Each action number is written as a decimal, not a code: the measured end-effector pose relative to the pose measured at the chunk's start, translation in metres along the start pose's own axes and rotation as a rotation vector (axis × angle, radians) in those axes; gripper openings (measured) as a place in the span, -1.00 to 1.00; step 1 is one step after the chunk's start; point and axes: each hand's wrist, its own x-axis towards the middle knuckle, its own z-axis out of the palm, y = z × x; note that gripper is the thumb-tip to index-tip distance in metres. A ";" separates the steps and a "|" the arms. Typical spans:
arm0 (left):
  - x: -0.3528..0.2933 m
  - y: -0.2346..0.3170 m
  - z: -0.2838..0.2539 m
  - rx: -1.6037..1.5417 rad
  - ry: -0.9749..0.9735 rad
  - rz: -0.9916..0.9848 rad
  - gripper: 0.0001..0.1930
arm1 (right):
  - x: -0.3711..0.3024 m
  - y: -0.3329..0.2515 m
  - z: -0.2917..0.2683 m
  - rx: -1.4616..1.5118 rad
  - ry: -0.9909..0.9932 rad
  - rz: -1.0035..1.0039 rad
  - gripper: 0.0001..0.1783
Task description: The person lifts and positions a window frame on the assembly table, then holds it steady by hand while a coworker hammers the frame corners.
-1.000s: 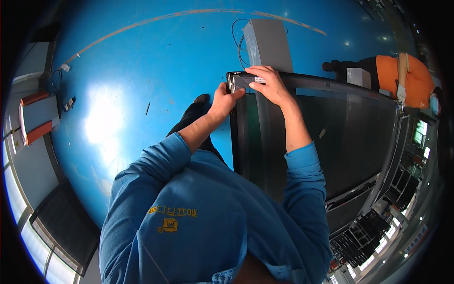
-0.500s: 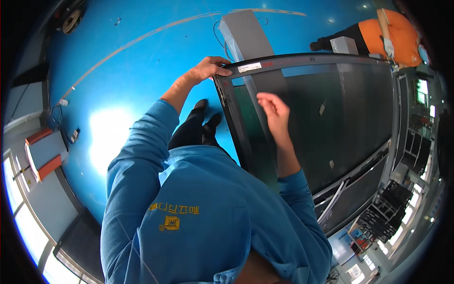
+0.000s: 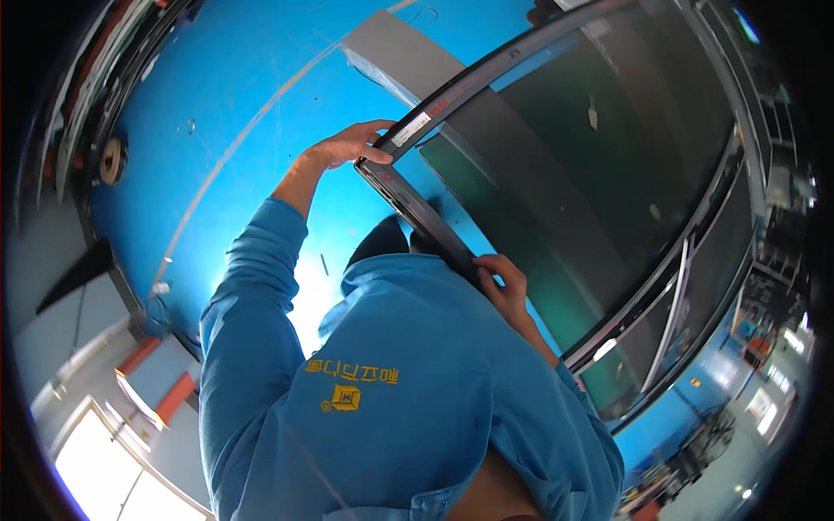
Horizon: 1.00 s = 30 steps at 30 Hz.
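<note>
A large black window frame (image 3: pixel 469 89) with a dark, see-through pane (image 3: pixel 599 130) stretches from the middle to the right. At its left corner my left hand (image 3: pixel 352 146) is closed, thumb over the top face and fingers round the outer edge. Beside the thumb a white label (image 3: pixel 410 129) is stuck on the frame. My right hand (image 3: pixel 506 286) is closed on the short side of the frame close to my body, thumb and fingers pinching its rim. Another dark framed panel (image 3: pixel 695 286) with a pale strip (image 3: pixel 669 313) across it lies along the right side of the frame.
A grey box-shaped block (image 3: pixel 404 54) stands on the blue floor (image 3: pixel 234 95) beyond the frame, partly beneath it. On the far left lies a round spool (image 3: pixel 113 161). A white and orange object (image 3: pixel 156 382) is at the lower left. Racks and clutter line the right.
My right hand has come down from above the pane onto the near side of the frame. The view and the frame have turned; the person in orange is no longer visible. My left hand stays on the corner.
</note>
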 end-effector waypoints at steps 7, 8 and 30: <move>0.004 -0.023 -0.004 -0.191 -0.179 -0.026 -0.28 | -0.080 0.013 0.041 0.045 0.115 0.246 -0.85; 0.006 -0.024 -0.003 -0.211 -0.180 -0.030 -0.30 | -0.087 0.017 0.047 0.163 0.178 0.378 -0.84; 0.004 -0.017 -0.005 -0.101 -0.243 -0.075 -0.43 | -0.089 0.059 0.076 1.191 1.248 0.273 -0.69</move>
